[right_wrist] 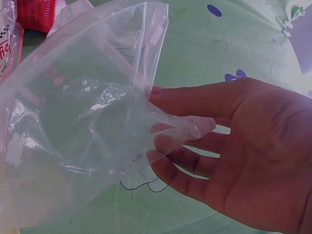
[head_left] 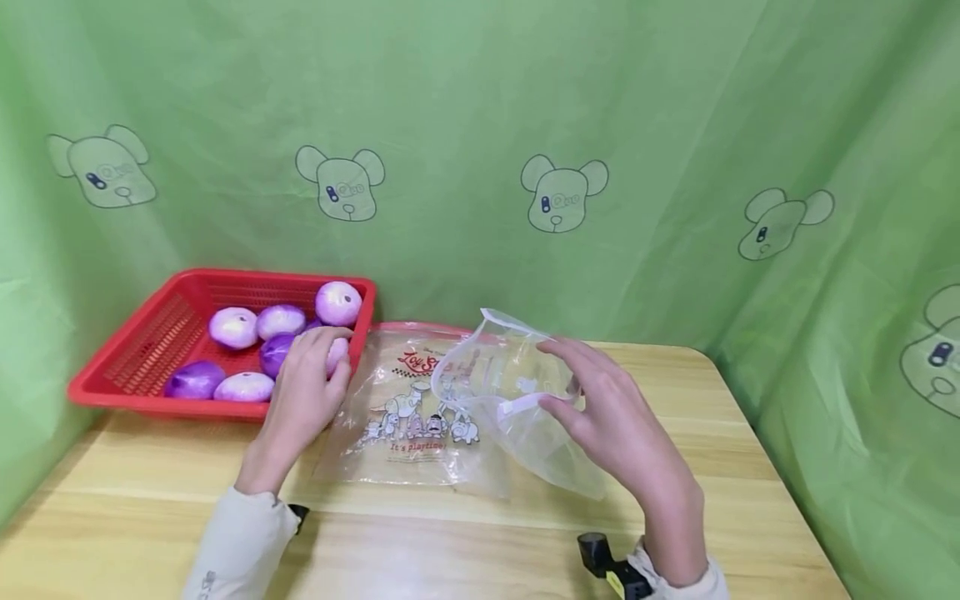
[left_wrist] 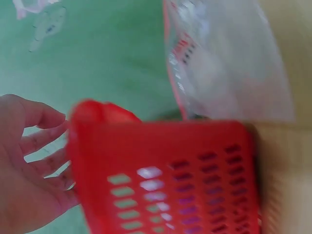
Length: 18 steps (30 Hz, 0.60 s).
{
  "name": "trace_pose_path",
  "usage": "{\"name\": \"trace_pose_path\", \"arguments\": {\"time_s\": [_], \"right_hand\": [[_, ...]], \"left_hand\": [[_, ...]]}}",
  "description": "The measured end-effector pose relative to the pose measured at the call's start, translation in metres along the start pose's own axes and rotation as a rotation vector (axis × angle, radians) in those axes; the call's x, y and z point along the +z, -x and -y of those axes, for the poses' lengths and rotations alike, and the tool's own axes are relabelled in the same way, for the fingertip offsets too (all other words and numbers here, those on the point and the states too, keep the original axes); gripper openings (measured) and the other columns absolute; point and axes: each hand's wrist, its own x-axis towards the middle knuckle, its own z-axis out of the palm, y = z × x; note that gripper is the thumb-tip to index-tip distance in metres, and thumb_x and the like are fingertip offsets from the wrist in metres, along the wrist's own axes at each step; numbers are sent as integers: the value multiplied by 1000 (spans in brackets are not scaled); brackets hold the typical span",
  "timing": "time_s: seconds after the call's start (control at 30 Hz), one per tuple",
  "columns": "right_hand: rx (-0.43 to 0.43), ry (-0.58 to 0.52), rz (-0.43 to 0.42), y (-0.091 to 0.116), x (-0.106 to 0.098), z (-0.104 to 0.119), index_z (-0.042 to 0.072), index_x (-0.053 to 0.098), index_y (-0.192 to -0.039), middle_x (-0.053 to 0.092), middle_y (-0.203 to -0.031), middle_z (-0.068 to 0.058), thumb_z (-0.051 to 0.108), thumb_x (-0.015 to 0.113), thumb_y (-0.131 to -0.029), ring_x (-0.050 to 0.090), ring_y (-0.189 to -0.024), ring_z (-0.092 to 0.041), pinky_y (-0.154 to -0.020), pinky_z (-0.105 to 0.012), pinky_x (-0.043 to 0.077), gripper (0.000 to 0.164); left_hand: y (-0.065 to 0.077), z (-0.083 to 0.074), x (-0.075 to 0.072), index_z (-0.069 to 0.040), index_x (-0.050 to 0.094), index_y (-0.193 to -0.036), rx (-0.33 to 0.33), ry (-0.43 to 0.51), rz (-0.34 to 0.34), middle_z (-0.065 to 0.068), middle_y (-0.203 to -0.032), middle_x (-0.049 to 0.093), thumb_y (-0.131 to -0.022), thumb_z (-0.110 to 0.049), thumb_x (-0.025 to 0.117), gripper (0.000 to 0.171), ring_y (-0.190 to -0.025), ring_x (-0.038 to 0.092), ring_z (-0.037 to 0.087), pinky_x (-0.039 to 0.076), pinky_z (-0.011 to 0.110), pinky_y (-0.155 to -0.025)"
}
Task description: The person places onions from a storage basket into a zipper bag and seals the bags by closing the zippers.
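Observation:
Several purple and white onions [head_left: 281, 321] lie in a red plastic basket [head_left: 120, 396] at the left. My left hand [head_left: 303, 379] reaches over the basket's near right corner, beside an onion [head_left: 337, 357] that shows past its thumb. In the left wrist view its fingers are loosely bent and spread, with the tips hidden behind the basket's rim [left_wrist: 161, 141]. My right hand [head_left: 607, 408] holds a clear plastic bag [head_left: 547, 450] by its white-edged mouth, which gapes. Bag film [right_wrist: 180, 126] runs between its thumb and fingers in the right wrist view.
Printed clear bags [head_left: 420, 417] with cartoon figures and a red top edge lie flat on the wooden table [head_left: 390, 542], between the basket and my right hand. A green curtain [head_left: 465, 100] with mouse-head prints hangs behind and at both sides.

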Motion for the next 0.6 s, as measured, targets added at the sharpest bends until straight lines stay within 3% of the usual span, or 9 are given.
{"name": "trace_pose_path", "arguments": {"time_s": [0.17,0.37,0.6], "right_hand": [[-14,3,-15,-2,2,0,10,55,-138,56,-139,-6,10,78,-86,55,-82,-14,-74,-35,50,57],[-7,6,-12,-3,3,0,10,56,-138,56,-139,-6,10,79,-85,55,-81,-14,-72,-34,50,57],[5,-2,18,-4,4,1,9,55,-139,56,-139,-7,9,78,-86,57,-83,-16,-73,-37,52,58]], "left_hand": [[2,22,-1,4,64,-114,-63,-41,15,24,-118,60,-85,3,62,30,-106,53,43,43,56,-94],[-3,36,-3,6,61,-117,-124,-86,39,29,-122,55,-84,1,62,34,-111,48,49,39,60,-96],[-13,41,-10,0,47,-139,-286,-156,250,33,-140,39,-88,-10,63,55,-127,34,55,34,73,-90]]}}
